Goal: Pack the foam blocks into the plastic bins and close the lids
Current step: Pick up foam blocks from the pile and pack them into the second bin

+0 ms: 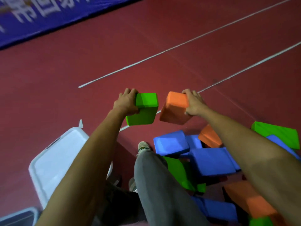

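Nearest the camera, a leg in grey trousers [154,180] stands between a white plastic bin [55,159] to the left and a loose pile of foam blocks [211,162] to the right, blue, green and orange, all lying on the red floor [65,79]. Whether the bin's pale top face is a lid in place cannot be told. A second pale rim [17,216] shows at the bottom left corner. Both bare forearms reach forward and away from the body. The left hand [126,103] has its grip clamped on a green block [145,110], fingers over the far edge and thumb on the near side. The right hand [195,103] clamps an orange block [174,108] the same way. The two blocks hang in the air close together but apart, both tilted. The step in hand is probably carrying this pair to a bin. To do it well, the person should bring the blocks down and left, turn each one flat, and lay them side by side against a wall so that later blocks fit. Beyond the hands, white lines [162,53] cross the floor, and a blue banner [48,17] lies farthest off.
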`<action>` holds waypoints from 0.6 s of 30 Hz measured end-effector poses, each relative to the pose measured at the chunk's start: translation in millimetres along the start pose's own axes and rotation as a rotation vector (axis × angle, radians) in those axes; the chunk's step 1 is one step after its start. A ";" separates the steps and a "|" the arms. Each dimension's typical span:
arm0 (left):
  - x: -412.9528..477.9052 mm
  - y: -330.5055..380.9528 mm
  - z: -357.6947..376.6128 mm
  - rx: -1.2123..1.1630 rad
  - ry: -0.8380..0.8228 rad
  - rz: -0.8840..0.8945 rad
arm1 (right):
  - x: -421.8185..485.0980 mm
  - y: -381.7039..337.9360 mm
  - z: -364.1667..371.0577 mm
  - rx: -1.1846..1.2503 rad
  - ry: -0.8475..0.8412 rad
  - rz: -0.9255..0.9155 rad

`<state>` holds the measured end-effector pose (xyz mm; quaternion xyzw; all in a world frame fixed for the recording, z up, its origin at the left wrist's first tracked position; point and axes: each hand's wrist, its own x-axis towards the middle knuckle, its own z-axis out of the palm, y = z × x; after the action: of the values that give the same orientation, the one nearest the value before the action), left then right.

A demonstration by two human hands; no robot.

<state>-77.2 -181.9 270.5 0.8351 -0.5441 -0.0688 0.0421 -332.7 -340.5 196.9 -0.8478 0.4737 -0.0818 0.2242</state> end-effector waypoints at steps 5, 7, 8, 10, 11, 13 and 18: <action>-62.0 -38.9 -38.6 0.091 0.078 -0.072 | -14.9 -85.5 -14.3 -0.105 0.015 -0.261; -89.4 -60.7 -52.3 0.090 0.096 -0.112 | -22.6 -123.5 -11.8 -0.128 0.015 -0.353; -104.4 -74.1 -58.7 0.093 0.100 -0.135 | -27.2 -143.9 -8.7 -0.140 0.016 -0.402; -135.5 -104.4 -69.9 0.106 0.114 -0.183 | -36.2 -184.3 0.7 -0.161 0.018 -0.495; -152.0 -120.8 -74.7 0.107 0.127 -0.214 | -40.6 -204.6 6.6 -0.164 0.013 -0.533; -186.1 -153.4 -82.7 0.106 0.157 -0.282 | -49.1 -246.0 19.5 -0.161 -0.016 -0.599; -289.1 -241.8 -88.6 0.082 0.196 -0.487 | -84.4 -365.7 67.9 -0.164 -0.107 -0.804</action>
<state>40.1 179.9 342.8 0.9451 -0.3228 0.0267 0.0428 -73.9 -84.2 310.4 -0.9834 0.0975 -0.0805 0.1304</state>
